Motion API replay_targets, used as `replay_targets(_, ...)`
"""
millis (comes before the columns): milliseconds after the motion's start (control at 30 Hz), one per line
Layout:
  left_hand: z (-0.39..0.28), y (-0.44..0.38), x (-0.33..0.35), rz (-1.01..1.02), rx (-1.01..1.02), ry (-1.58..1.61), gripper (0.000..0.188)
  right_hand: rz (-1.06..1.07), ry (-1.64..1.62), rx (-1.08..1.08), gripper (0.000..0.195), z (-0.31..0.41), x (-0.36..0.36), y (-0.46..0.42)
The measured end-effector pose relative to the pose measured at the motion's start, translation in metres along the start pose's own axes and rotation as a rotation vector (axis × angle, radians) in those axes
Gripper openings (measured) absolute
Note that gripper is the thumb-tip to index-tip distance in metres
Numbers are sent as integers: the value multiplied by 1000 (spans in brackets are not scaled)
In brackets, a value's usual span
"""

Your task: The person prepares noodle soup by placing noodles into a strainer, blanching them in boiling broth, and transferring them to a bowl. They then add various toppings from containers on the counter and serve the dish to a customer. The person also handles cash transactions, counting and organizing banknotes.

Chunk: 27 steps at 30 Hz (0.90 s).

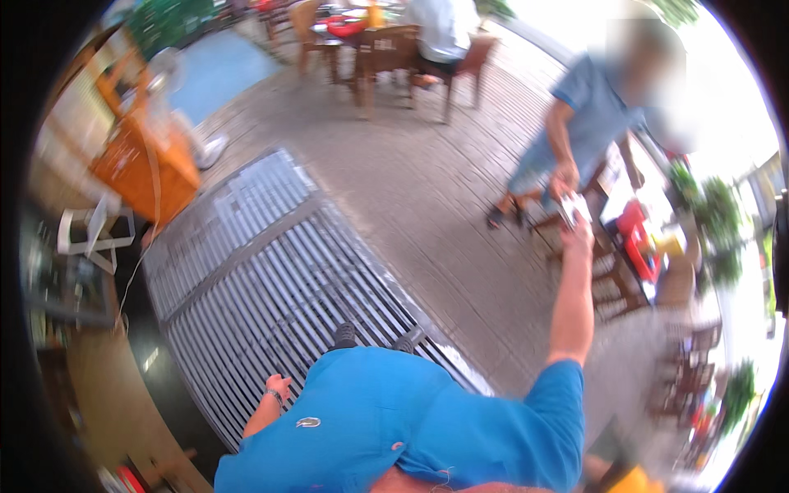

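My right hand (pixel 577 235) is stretched far forward at the right, its fingers closed on a small whitish object (pixel 574 211), too blurred to name. A standing person in a light blue outfit (pixel 592 92) reaches toward me, and that person's hand is at the far end of the same object. Low at my left side, my left hand (pixel 279 386), with a metal bracelet or watch band on the wrist, hangs over the metal floor grating (pixel 271 271). Nothing shows in it, and its fingers look loosely curled.
Wooden chairs (pixel 385 52) stand around a table at the top, where a person in white (pixel 444 28) sits. Another table with a red tray (pixel 638 240) is at the right. An orange wooden cabinet (pixel 148 166), a white frame (pixel 95 231) and a cord lie left.
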<state>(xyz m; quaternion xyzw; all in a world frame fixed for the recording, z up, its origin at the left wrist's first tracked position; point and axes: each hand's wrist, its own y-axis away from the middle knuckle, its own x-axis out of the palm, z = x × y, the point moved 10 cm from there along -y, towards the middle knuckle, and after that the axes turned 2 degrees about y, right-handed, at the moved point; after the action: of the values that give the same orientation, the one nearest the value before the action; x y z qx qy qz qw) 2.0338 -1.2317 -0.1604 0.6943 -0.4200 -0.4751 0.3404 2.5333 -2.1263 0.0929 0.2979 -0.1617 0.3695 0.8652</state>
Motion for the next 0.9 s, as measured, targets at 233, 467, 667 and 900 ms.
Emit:
replay_targets(233,78,-17,-20,-142,-106,101,67,94,131,60,24,-36,28,5)
replay_targets(467,83,-20,-52,-160,-52,227,70,-5,0,8,64,-99,75,59)
replay_targets(667,103,-91,-82,-78,-72,277,68,193,696,69,51,-243,10,-13)
replay_targets(900,157,-61,-259,-386,-175,338,60,275,1131,658,59,-606,117,230)
